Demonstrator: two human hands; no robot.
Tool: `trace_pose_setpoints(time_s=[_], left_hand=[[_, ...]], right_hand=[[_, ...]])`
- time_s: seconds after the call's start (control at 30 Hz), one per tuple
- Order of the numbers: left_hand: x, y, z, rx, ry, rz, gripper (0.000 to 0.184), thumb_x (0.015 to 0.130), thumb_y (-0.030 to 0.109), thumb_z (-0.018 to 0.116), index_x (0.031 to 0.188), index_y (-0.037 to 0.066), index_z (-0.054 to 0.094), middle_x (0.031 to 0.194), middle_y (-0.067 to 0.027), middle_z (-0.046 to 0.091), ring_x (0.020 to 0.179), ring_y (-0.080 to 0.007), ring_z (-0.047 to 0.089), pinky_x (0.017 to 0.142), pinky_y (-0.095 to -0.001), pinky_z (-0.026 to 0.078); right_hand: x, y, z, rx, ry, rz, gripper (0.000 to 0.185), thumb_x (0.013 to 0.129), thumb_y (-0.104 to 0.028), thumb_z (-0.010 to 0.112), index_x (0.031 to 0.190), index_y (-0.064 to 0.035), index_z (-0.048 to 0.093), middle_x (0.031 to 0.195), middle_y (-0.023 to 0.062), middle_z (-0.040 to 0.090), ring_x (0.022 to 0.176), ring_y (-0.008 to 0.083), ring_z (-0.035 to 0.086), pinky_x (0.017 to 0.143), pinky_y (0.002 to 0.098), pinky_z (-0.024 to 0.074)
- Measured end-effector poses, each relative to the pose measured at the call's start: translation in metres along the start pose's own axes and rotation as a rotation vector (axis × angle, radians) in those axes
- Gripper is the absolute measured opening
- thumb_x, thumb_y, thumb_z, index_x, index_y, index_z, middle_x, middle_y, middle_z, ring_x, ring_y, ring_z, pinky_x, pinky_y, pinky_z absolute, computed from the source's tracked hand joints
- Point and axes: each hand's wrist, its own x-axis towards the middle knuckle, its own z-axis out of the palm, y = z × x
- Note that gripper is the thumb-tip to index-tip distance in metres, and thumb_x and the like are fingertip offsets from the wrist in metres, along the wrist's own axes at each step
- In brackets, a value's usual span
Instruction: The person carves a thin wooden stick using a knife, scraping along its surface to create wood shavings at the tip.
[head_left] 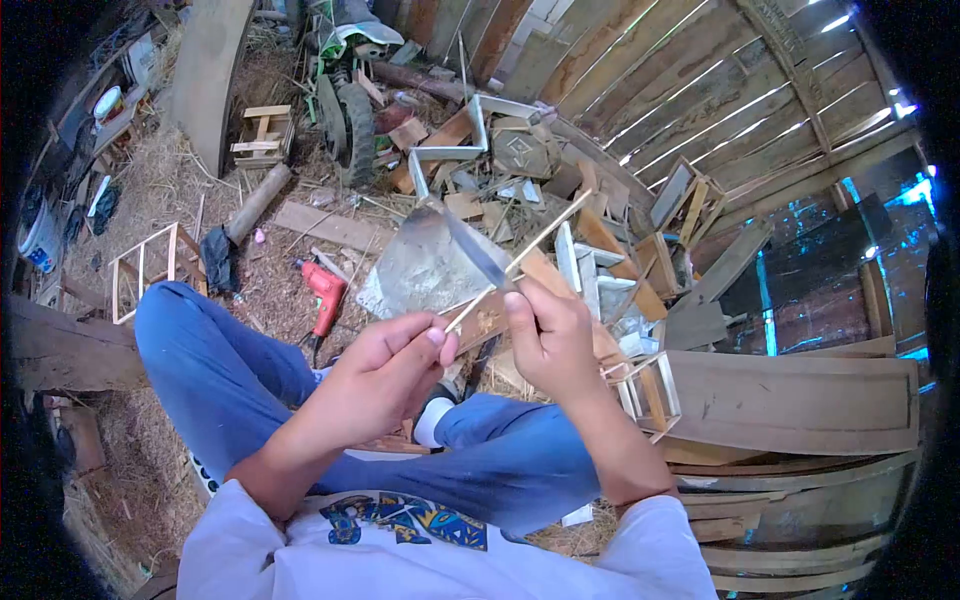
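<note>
A thin pale wooden stick (546,234) slants up to the right in front of me. My left hand (400,362) pinches its lower end between thumb and fingers. My right hand (548,335) is closed around the handle end of a knife, and its thumb lies near the stick. The knife's blade (474,250) points up and to the left and crosses the stick just above my right hand. The knife's handle is hidden inside my right hand.
A red power tool (324,297) lies on the shavings-covered ground beyond my knee. Small wooden frames (158,262) stand at the left, with another (650,392) beside my right forearm. Wood scraps and a wheel (350,132) are farther back. Long boards (790,402) are stacked at the right.
</note>
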Motion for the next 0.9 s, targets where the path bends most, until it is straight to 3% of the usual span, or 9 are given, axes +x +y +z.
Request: trace_pose_setpoints(time_s=[0.1,0.27,0.33,0.4,0.53,0.6,0.8,0.87,0.9], left_hand=[[0.000,0.000,-0.001,-0.015,0.017,-0.041,0.026,0.112,0.029,0.049,0.096,0.010,0.056,0.065,0.0097,0.039,0.051,-0.0023,0.031,0.046,-0.0239,0.023],[0.002,-0.002,-0.002,0.005,0.034,-0.033,0.026,0.111,0.029,0.049,0.095,0.010,0.056,0.065,0.0097,0.038,0.051,-0.0022,0.031,0.046,-0.0240,0.023],[0.004,-0.007,-0.004,0.036,0.037,0.028,0.026,0.111,0.029,0.049,0.095,0.010,0.057,0.065,0.0095,0.039,0.052,-0.0021,0.032,0.046,-0.0240,0.024],[0.003,-0.006,0.000,0.043,0.039,0.014,0.025,0.112,0.027,0.046,0.097,0.010,0.056,0.064,0.0100,0.038,0.051,-0.0016,0.030,0.046,-0.0235,0.023],[0.003,-0.002,-0.004,-0.005,0.038,-0.023,0.025,0.111,0.028,0.049,0.097,0.010,0.058,0.065,0.0094,0.040,0.053,-0.0023,0.033,0.047,-0.0239,0.024],[0.002,-0.004,-0.004,0.003,0.028,-0.013,0.025,0.112,0.027,0.046,0.098,0.009,0.057,0.065,0.0098,0.039,0.052,-0.0017,0.032,0.046,-0.0231,0.025],[0.005,-0.007,-0.005,0.056,0.038,0.017,0.025,0.113,0.025,0.043,0.100,0.009,0.058,0.064,0.0102,0.039,0.051,-0.0009,0.031,0.045,-0.0222,0.025],[0.003,-0.009,-0.003,0.046,0.031,0.024,0.025,0.113,0.025,0.044,0.099,0.009,0.058,0.064,0.0102,0.039,0.051,-0.0008,0.032,0.045,-0.0222,0.025],[0.004,-0.011,-0.004,0.031,0.025,0.018,0.025,0.112,0.027,0.046,0.099,0.010,0.057,0.065,0.0106,0.038,0.051,-0.0012,0.031,0.045,-0.0229,0.024]], right_hand=[[0.010,0.012,-0.008,0.125,-0.030,0.285,0.023,0.101,-0.022,0.063,0.085,-0.0053,0.061,0.064,0.0168,0.055,0.052,0.0289,0.058,0.052,0.0400,0.0431],[-0.001,-0.003,0.002,0.054,0.001,0.045,0.028,0.104,-0.022,0.060,0.084,-0.0025,0.061,0.060,0.0158,0.050,0.051,0.0210,0.053,0.051,0.0376,0.0410],[0.005,0.004,-0.007,0.198,-0.029,0.293,0.026,0.102,-0.022,0.061,0.083,-0.0038,0.060,0.062,0.0191,0.053,0.054,0.0353,0.058,0.053,0.0426,0.0433],[0.001,0.011,-0.004,0.188,-0.026,0.314,0.026,0.102,-0.022,0.061,0.084,-0.0034,0.060,0.062,0.0176,0.055,0.054,0.0359,0.059,0.053,0.0432,0.0433],[0.000,0.004,0.004,0.098,-0.075,0.063,0.030,0.104,-0.022,0.059,0.082,-0.0019,0.058,0.058,0.0129,0.053,0.050,0.0209,0.055,0.051,0.0381,0.0409],[0.010,0.014,-0.007,0.192,-0.025,0.338,0.026,0.101,-0.023,0.063,0.083,-0.0043,0.060,0.061,0.0186,0.056,0.055,0.0344,0.062,0.052,0.0433,0.0435],[0.001,0.003,0.004,0.074,0.065,0.007,0.021,0.100,-0.023,0.064,0.088,-0.0061,0.067,0.061,0.0175,0.058,0.053,0.0341,0.062,0.051,0.0428,0.0449],[0.005,0.001,-0.008,-0.013,-0.116,0.359,0.017,0.097,-0.023,0.067,0.090,-0.0077,0.070,0.064,0.0182,0.062,0.058,0.0367,0.065,0.053,0.0437,0.0478],[-0.003,-0.001,0.010,0.092,0.004,0.008,0.017,0.097,-0.023,0.065,0.090,-0.0085,0.070,0.066,0.0170,0.064,0.058,0.0354,0.066,0.053,0.0424,0.0491]])
